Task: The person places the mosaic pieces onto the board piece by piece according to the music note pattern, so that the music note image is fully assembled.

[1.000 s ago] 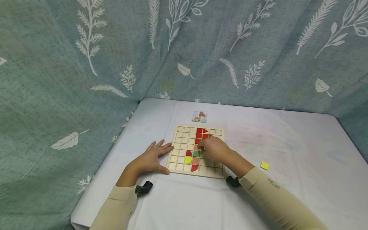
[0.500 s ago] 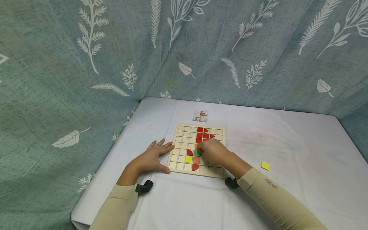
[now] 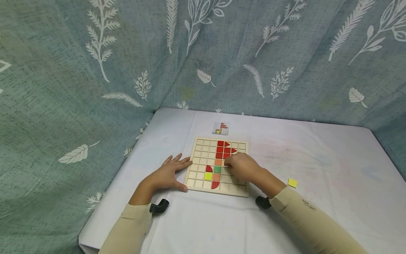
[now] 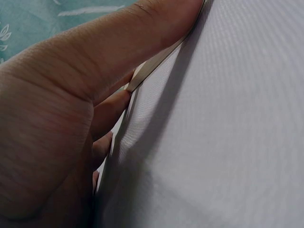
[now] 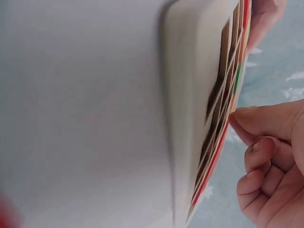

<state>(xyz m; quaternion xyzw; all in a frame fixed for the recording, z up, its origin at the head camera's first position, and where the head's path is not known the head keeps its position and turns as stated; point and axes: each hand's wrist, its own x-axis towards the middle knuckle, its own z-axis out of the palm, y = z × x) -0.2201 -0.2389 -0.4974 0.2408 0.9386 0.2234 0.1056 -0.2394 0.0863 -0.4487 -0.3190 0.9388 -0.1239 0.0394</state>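
A pale wooden grid board [image 3: 198, 153] lies on the white table, with red, orange, green and yellow tiles set in its squares. My left hand [image 3: 165, 174] rests at its left side, fingers spread and thumb at the near corner; the left wrist view shows the thumb [image 4: 156, 28] along the board's edge. Over the board's right half is my right hand [image 3: 242, 167], fingertips just right of the orange tile [image 3: 218, 162] and green tile [image 3: 217, 169]. In the right wrist view its thumb and index finger [image 5: 266, 118] meet at the tips, other fingers curled, no piece visible between them.
Behind the board lies a small printed card [image 3: 221, 128] with a coloured grid pattern. A loose yellow square tile [image 3: 292, 182] sits on the table, right of the board and beside the right forearm. A patterned curtain [image 3: 203, 53] hangs behind the table.
My right hand has shifted slightly right, off the middle columns, uncovering the orange tile and more of the red row. The left hand stays in place.
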